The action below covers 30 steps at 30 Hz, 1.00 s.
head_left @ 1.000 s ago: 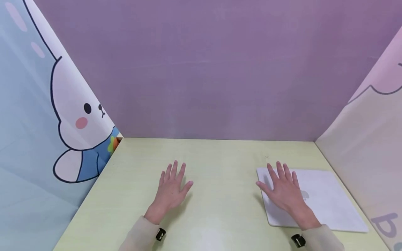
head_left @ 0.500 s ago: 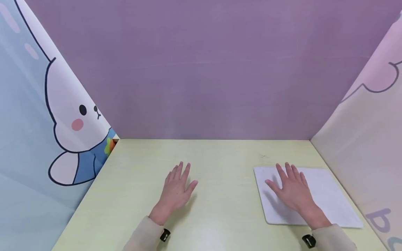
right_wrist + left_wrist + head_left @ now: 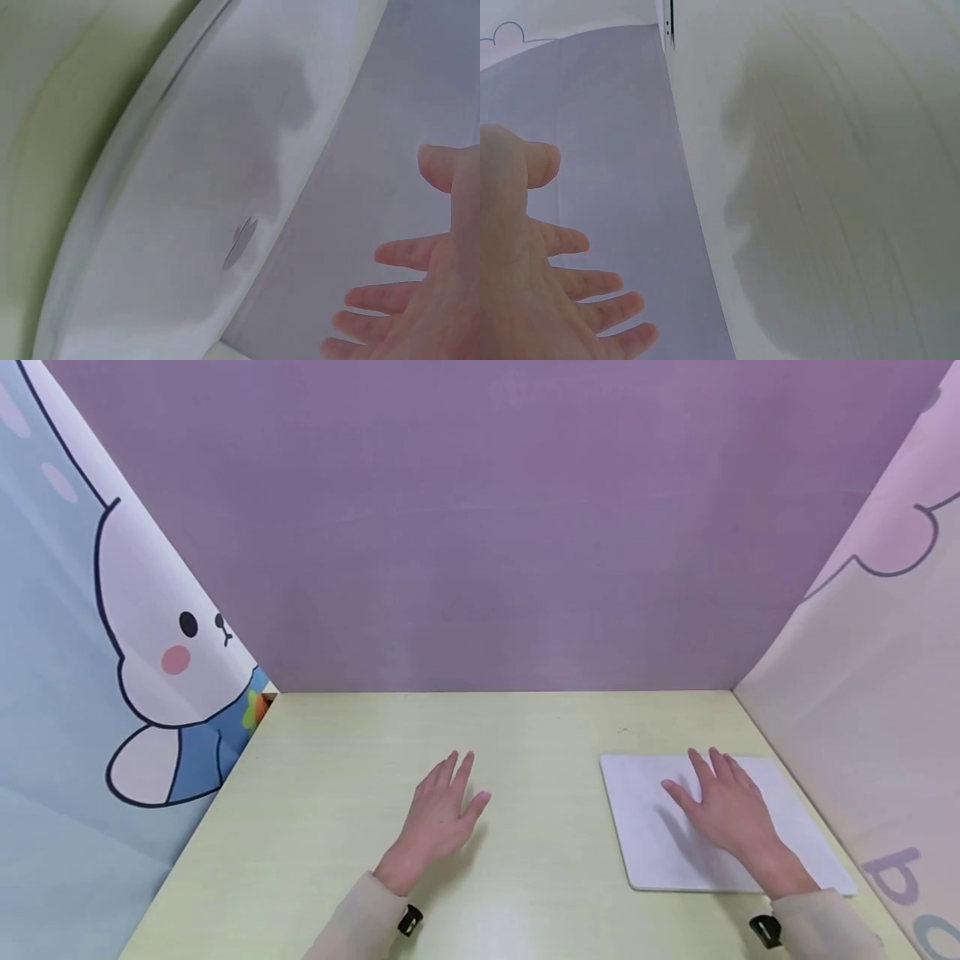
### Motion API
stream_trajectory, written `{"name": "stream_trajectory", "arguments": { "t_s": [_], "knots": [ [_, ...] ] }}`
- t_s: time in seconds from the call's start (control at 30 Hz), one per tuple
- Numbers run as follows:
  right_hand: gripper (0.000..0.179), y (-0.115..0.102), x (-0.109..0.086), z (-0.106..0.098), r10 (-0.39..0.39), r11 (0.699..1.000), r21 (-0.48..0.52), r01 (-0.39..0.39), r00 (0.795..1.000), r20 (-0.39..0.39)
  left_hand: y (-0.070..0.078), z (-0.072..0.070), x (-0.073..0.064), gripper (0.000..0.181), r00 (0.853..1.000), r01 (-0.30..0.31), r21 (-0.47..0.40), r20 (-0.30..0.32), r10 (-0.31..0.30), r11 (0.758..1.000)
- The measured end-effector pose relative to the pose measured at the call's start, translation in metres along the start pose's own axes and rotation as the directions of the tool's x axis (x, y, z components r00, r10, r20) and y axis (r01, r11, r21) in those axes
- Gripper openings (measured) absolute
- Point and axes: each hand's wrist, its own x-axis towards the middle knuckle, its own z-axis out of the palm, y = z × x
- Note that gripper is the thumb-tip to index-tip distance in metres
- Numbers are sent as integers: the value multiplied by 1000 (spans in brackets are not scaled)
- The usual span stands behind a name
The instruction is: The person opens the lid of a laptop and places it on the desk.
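A closed silver laptop [image 3: 652, 827] lies flat at the right side of the table, and its logo shows in the right wrist view [image 3: 241, 244]. Over the laptop hovers my right hand [image 3: 731, 814], palm down with fingers spread, casting a shadow on the lid. My left hand [image 3: 438, 818] is held above the bare tabletop left of the laptop, fingers extended and thumb out to the side. Neither hand holds anything. In the left wrist view the left fingers [image 3: 592, 285] are straight and apart, with a hand-shaped shadow on the table.
The pale yellow-green table [image 3: 360, 760] ends at a purple back wall [image 3: 480, 527]. A blue side panel with a cartoon rabbit [image 3: 176, 635] stands at the left, and a pale printed panel [image 3: 885, 693] at the right, close to the laptop's edge. Black straps [image 3: 409, 920] sit at the wrists.
Both hands have shifted rightward, the right one farther over the laptop. The whole scene has slid slightly left in the head view. Both hands remain spread.
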Motion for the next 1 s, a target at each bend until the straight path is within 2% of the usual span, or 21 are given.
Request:
{"name": "stream_trajectory", "arguments": {
  "t_s": [0.6, 0.8, 1.0],
  "knots": [
    [73, 52, -6, -8, 77, 997, 16, -76, 994, -74, 32, 19, 11, 67, 998, -44, -58, 41, 47, 997],
    [74, 69, -9, -10, 98, 995, 16, -98, 993, -66, 41, 25, 14, 66, 998, -42, -56, 50, 45, 998],
    [74, 84, -10, -14, 131, 991, 6, -131, 991, -40, 51, 29, 16, 65, 998, -30, -94, 57, 36, 995]
  ]
}}
